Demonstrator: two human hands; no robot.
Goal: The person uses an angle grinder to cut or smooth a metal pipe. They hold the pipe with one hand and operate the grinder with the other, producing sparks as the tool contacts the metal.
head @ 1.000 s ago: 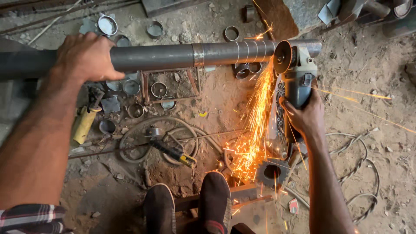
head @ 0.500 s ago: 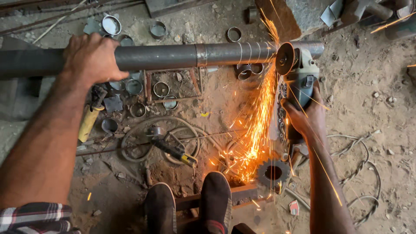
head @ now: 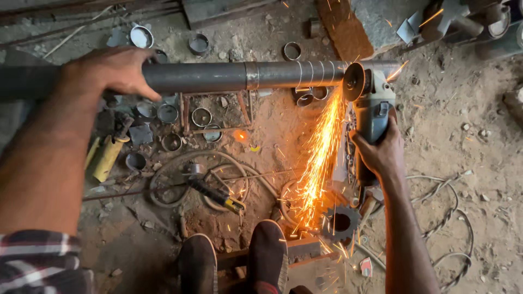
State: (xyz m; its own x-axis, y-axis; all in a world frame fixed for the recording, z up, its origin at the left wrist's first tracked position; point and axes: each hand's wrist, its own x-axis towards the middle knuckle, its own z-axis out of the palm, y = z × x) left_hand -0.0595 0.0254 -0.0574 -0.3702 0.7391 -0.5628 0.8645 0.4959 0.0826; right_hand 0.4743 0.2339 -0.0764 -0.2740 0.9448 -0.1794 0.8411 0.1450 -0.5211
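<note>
Still, the left hand point(head: 111, 69) wraps its fingers over the long grey steel pipe point(head: 218, 77) lying crosswise above the dirt floor point(head: 463, 109), as it did a second ago, and the right hand point(head: 381, 152) stays clenched round the body of the grey angle grinder point(head: 373, 103). The grinder's disc point(head: 353, 81) bites the pipe near its right end, beside the white marked bands. The orange spark shower point(head: 318, 158) now falls straighter and narrower toward the dark shoes point(head: 234, 258), with fewer stray streaks flying right.

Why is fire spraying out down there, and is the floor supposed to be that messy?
Those are sparks, pouring down where the angle grinder in the right hand meets the metal pipe, which the left hand grips. They land near the shoes. Cut rings and cables lie scattered on the dirt.
</note>
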